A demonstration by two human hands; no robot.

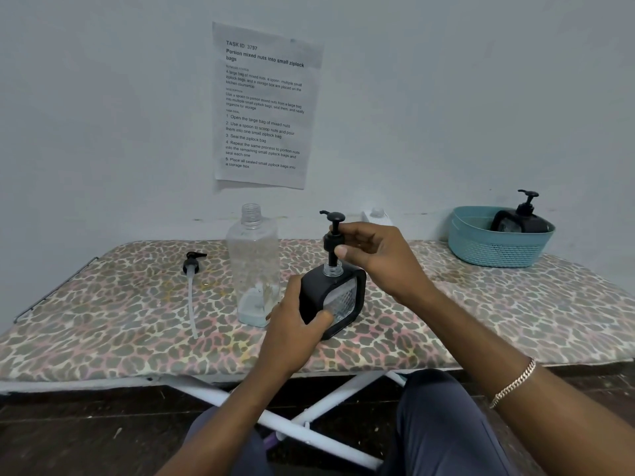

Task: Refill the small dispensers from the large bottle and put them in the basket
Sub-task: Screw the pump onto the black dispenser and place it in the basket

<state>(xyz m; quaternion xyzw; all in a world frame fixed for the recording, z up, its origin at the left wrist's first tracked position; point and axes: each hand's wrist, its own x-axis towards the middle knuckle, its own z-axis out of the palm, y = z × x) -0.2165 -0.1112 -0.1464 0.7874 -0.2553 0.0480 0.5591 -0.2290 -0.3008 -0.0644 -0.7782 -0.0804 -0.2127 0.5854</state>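
Centrally in the frame, the right hand (pixel 374 259) pinches a black pump head (pixel 334 235) whose stem sits in the neck of a small black dispenser (pixel 338 297), while the left hand (pixel 295 324) is clamped around that dispenser's body on the leopard-print counter (pixel 481 314). Just left stands the large bottle (pixel 254 266), uncapped and nearly empty, its own pump (pixel 193 269) lying further left. At upper right, another dispenser (pixel 522 218) already sits in the blue basket (pixel 494 242), so the job looks near its end: closing this one and basketing it.
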